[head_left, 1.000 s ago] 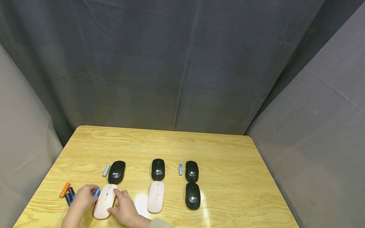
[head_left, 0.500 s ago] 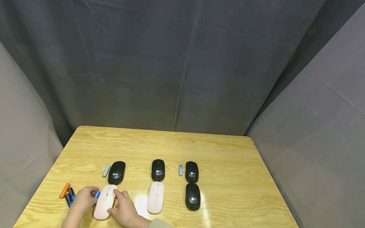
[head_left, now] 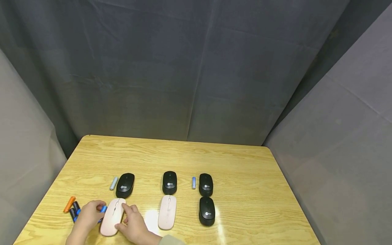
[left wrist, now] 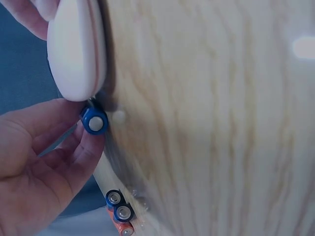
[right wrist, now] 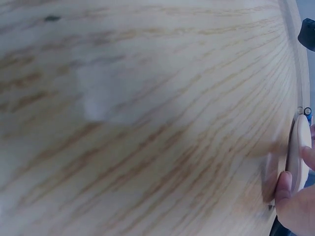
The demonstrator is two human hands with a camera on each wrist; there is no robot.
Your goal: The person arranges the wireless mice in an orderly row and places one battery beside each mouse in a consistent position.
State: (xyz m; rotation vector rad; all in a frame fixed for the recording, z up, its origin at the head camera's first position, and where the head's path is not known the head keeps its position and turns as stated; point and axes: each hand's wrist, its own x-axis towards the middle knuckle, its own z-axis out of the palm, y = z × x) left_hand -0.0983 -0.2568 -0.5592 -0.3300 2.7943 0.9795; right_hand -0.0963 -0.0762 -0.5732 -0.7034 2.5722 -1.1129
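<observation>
My left hand [head_left: 89,215] pinches a blue battery [left wrist: 95,121] between thumb and fingers, close against the left side of a pale pink computer mouse [head_left: 113,216]. In the left wrist view the battery's round end faces the camera, and the mouse's rounded edge is just above it. On the mouse's other side, my right hand [head_left: 134,224] holds its right edge with the thumb low and a finger higher up. The right wrist view catches only part of that hand [right wrist: 298,211] and the mouse [right wrist: 297,152] at the right border.
Left of my left hand lie an orange battery [head_left: 69,204] and two dark batteries with blue ends [head_left: 77,206]. A pale battery [head_left: 113,183] is beside a black mouse [head_left: 125,185]. Farther right are a second pink mouse [head_left: 167,212], several black mice and a small blue battery [head_left: 194,182].
The blue battery in my left hand has shifted very slightly down beside the pink mouse since a second ago. My right hand and the mouse look still.
</observation>
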